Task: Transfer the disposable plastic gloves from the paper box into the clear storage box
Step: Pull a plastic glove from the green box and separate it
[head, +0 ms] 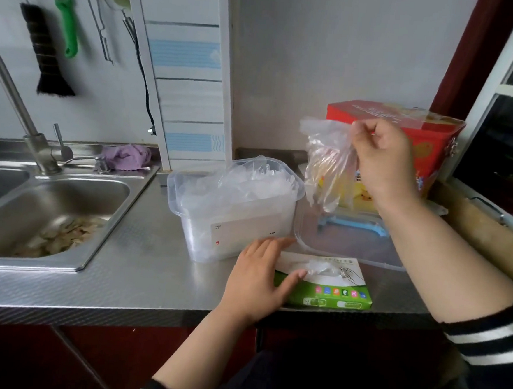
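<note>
Plastic glove (327,163) hangs from right hand (379,154).

Plastic glove (327,156) in raised right hand (379,154), above clear storage box (233,211)

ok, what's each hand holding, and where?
Right hand pinches a plastic glove at its top edge. Left hand holds nothing, resting flat on the paper box.

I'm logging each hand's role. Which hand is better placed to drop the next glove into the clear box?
Right hand: it pinches a glove raised beside the clear box. Left hand rests on the paper box.
</note>
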The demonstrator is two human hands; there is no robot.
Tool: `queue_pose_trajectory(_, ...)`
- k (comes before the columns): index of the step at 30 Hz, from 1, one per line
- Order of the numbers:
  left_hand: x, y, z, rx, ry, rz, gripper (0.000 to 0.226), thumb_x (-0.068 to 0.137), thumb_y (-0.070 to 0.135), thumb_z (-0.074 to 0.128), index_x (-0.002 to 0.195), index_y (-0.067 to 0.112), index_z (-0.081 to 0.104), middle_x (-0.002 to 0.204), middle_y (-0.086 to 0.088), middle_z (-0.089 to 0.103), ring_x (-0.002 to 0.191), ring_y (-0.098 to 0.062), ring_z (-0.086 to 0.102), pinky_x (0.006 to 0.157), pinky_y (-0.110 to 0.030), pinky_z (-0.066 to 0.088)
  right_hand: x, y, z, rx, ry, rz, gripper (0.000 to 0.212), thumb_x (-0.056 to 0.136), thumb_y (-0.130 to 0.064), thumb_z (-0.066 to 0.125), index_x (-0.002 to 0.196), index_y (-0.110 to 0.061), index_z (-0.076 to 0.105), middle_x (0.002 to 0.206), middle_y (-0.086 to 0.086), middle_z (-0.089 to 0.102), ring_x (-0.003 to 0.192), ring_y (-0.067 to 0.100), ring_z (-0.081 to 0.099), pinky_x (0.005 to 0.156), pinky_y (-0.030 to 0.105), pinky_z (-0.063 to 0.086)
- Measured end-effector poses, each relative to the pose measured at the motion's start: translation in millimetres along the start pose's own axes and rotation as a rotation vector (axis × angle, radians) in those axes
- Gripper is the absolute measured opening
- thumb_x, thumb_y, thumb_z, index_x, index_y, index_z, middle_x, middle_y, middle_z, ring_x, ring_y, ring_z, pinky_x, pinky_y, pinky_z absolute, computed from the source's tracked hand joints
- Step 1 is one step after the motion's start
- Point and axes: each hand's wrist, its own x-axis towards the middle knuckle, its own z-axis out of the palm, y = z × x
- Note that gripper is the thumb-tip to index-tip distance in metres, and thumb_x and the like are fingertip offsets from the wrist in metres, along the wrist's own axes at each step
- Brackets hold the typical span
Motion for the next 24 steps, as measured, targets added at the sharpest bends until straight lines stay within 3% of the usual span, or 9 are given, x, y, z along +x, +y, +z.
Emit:
queue_pose_trajectory(3,-2.1,-15.5,-7.8,0.108,-0.050,0.063,0.061,0.090,0.065,0.040,0.132,0.023,0.051,0.123,0.006,0.058,0.119,-0.015,0.050,0.101,-0.034,0.040,4.8,-17.5,32.7,-0.110,0.044,-0.384,0.022,0.095,-0.024,0.052,0.092,-0.005,0.063,0.073,0.004,0.062,0.064,0.020,0.056,0.058,0.033,0.043)
queue_pose_trajectory(6,-7.7,-19.3,-8.0,0.194,-0.090,0.109,0.065,0.090,0.068,0.036,0.131,0.019,0.051,0.120,0.003,0.059,0.113,-0.020,0.052,0.097,-0.032,0.041,4.2,-18.1,81.2,-0.355,-0.135,-0.609,0.032,0.095,-0.032,0.047,0.094,-0.006,0.066,0.066,0.010,0.065,0.054,0.029,0.056,0.049,0.032,0.041)
queue_pose_trajectory(9,-10.4,-14.6,-5.5,0.265,-0.052,0.186,0.060,0.091,0.064,0.038,0.126,0.018,0.054,0.113,0.003,0.060,0.104,-0.019,0.053,0.089,-0.029,0.038,0.7,-6.5,121.4,-0.523,-0.539,-0.479,0.024,0.097,-0.035,0.047,0.099,-0.017,0.063,0.080,0.007,0.067,0.075,0.034,0.060,0.063,0.034,0.042)
queue_pose_trajectory(12,-11.0,-14.5,-5.5,0.284,-0.013,0.219,0.055,0.091,0.062,0.042,0.123,0.019,0.055,0.109,0.004,0.060,0.099,-0.018,0.053,0.085,-0.027,0.040,-4.2,7.5,143.0,-0.547,-0.959,-0.247,0.015,0.099,-0.030,0.045,0.092,-0.024,0.058,0.082,-0.006,0.061,0.078,0.016,0.055,0.067,0.028,0.036)
queue_pose_trajectory(15,-11.7,-16.3,-5.1,0.286,-0.007,0.221,0.054,0.091,0.060,0.043,0.123,0.019,0.055,0.108,0.004,0.060,0.098,-0.018,0.054,0.084,-0.030,0.044,-5.0,20.5,154.0,-0.513,-1.141,-0.147,0.027,0.102,-0.024,0.040,0.095,-0.014,0.064,0.100,0.001,0.065,0.092,0.019,0.058,0.081,0.031,0.043)
queue_pose_trajectory(17,-11.8,-18.0,-5.7,0.283,-0.008,0.215,0.054,0.091,0.060,0.043,0.123,0.019,0.055,0.109,0.003,0.060,0.099,-0.019,0.055,0.084,-0.030,0.045,-2.1,24.6,155.5,-0.446,-1.090,-0.091,0.028,0.103,-0.027,0.039,0.097,-0.019,0.065,0.105,-0.003,0.066,0.100,0.016,0.060,0.089,0.027,0.045)
queue_pose_trajectory(19,-11.6,-18.6,-6.3,0.280,-0.016,0.207,0.054,0.091,0.060,0.044,0.124,0.018,0.055,0.111,0.003,0.061,0.100,-0.019,0.055,0.086,-0.030,0.045,1.9,23.8,149.9,-0.338,-0.935,-0.068,0.023,0.101,-0.032,0.043,0.095,-0.025,0.063,0.099,-0.012,0.068,0.098,0.007,0.063,0.089,0.018,0.046)
queue_pose_trajectory(22,-11.2,-18.1,-8.0,0.271,-0.038,0.188,0.055,0.090,0.061,0.044,0.125,0.019,0.053,0.114,0.004,0.061,0.103,-0.019,0.056,0.088,-0.031,0.045,2.0,18.9,132.4,-0.027,-0.641,-0.114,0.015,0.098,-0.033,0.049,0.090,-0.028,0.061,0.091,-0.014,0.069,0.097,0.007,0.066,0.094,0.033,0.050)
queue_pose_trajectory(24,-9.9,-18.0,-9.6,0.247,-0.074,0.158,0.059,0.090,0.064,0.042,0.127,0.019,0.051,0.117,0.004,0.060,0.106,-0.020,0.055,0.090,-0.032,0.046,-6.4,13.3,111.0,0.147,-0.436,-0.166,0.012,0.097,-0.029,0.051,0.090,-0.027,0.060,0.090,-0.011,0.069,0.094,0.010,0.068,0.090,0.032,0.052)
